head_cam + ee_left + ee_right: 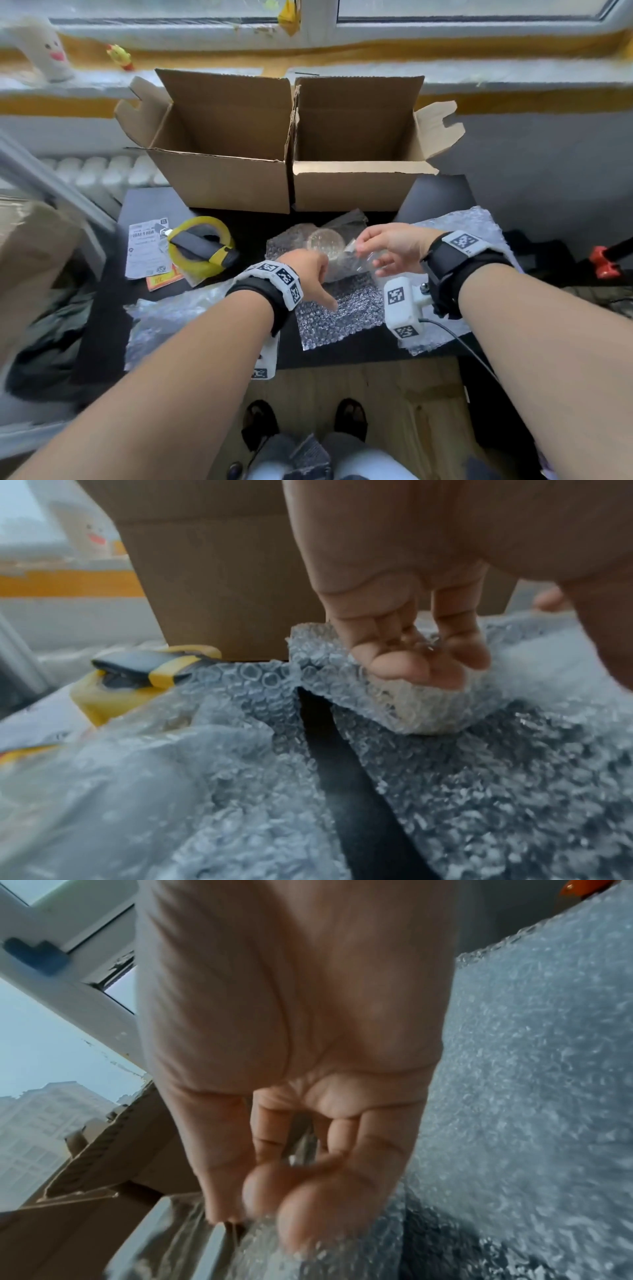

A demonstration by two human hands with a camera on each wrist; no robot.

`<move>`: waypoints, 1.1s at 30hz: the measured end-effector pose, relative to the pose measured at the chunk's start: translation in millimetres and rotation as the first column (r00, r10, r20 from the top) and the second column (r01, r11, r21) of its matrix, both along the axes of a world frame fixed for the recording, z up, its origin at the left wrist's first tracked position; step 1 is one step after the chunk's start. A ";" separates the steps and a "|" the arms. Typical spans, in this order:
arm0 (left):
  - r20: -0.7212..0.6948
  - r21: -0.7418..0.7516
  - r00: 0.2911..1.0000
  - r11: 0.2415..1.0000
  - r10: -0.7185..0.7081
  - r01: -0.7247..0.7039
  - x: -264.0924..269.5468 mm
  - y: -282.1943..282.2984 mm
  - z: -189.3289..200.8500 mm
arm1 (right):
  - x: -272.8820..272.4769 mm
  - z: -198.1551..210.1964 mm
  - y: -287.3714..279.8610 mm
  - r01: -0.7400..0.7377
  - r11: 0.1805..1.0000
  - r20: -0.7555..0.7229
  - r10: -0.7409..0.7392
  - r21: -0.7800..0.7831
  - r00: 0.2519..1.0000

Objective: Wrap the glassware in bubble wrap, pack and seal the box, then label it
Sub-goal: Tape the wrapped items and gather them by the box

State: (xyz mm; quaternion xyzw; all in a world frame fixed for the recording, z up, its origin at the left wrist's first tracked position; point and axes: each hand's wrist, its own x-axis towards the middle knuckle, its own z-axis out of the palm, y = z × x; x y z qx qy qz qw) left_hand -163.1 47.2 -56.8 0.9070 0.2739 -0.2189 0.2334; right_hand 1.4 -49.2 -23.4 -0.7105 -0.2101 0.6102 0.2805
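Glass: a clear tumbler lies on its side on the middle bubble-wrap sheet, mouth toward the boxes, partly swaddled; its long axis runs from the person out to the boxes.
Left grip: the left hand reaches in from the near left, fingers curled and pinching a lifted edge of wrap against the glass; in the left wrist view the fingers clamp the bubbled fold just above the roll.
Right grip: the right hand sits just right of the glass, thumb and fingers pinching a clear flap of wrap; the right wrist view shows the fingertips pressed together on that film.
Key relation: the glass lies between the two hands, touching the left and just beside the right; the loose sheet stretches toward the person, so the roll would go across the glass's long axis.
Nearer hand: the left, by my reading, steadies the glass while the right folds wrap over it.
Worktop: dark worktop, with two more wrap sheets, one left and one right.
Boxes: two open cartons, left and right, stand side by side just beyond the glass, flaps up.
Left side: a yellow tape roll with a dark tool across it, beside a printed label.
Room: a window sill runs behind the boxes; wooden floor shows below.
Stage: wrapping not yet finished; packing, sealing and labelling remain.
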 end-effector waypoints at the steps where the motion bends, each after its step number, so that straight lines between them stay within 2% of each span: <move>1: -0.010 0.013 1.000 1.000 -0.010 0.010 -0.5 -2.1 0.1 | -0.2 -1.3 -0.1 -0.011 1.000 0.024 0.011 -0.003 1.000; 6: -0.052 0.022 0.997 0.998 -0.065 0.066 3.2 -19.4 1.9 | -4.6 -8.8 -3.7 -0.046 0.999 0.046 0.047 -0.023 0.998; 13: -0.204 0.117 0.941 0.948 -0.269 0.296 19.9 -56.4 -10.8 | 1.9 -6.6 -9.8 -0.017 1.000 0.076 0.016 0.011 0.997; 16: -0.286 0.153 0.910 0.923 -0.301 0.353 21.9 -58.8 -18.7 | 6.8 -7.7 -13.9 -0.013 1.000 0.073 0.011 0.028 0.997; 18: -0.292 0.167 0.909 0.920 -0.298 0.356 22.3 -54.5 -14.4 | 9.2 -7.2 -15.6 -0.009 0.999 0.073 0.006 0.035 0.997; 22: -0.196 0.222 0.945 0.927 -0.262 0.303 23.9 -41.4 -1.1 | 13.5 -1.8 -15.1 0.009 0.998 0.089 -0.014 0.062 0.996; 25: -0.004 0.278 0.978 0.939 -0.210 0.203 23.4 -28.8 9.1 | 14.8 4.0 -8.3 0.015 0.995 0.114 -0.026 0.099 0.993; 29: 0.188 0.332 0.978 0.943 -0.095 0.028 21.8 -13.4 19.6 | 14.9 8.9 3.9 0.042 0.987 0.154 -0.066 0.154 0.986; 33: 0.177 0.178 0.976 0.971 0.125 -0.157 21.3 14.8 16.4 | 11.8 10.3 15.0 0.005 0.982 0.299 -0.063 0.191 0.952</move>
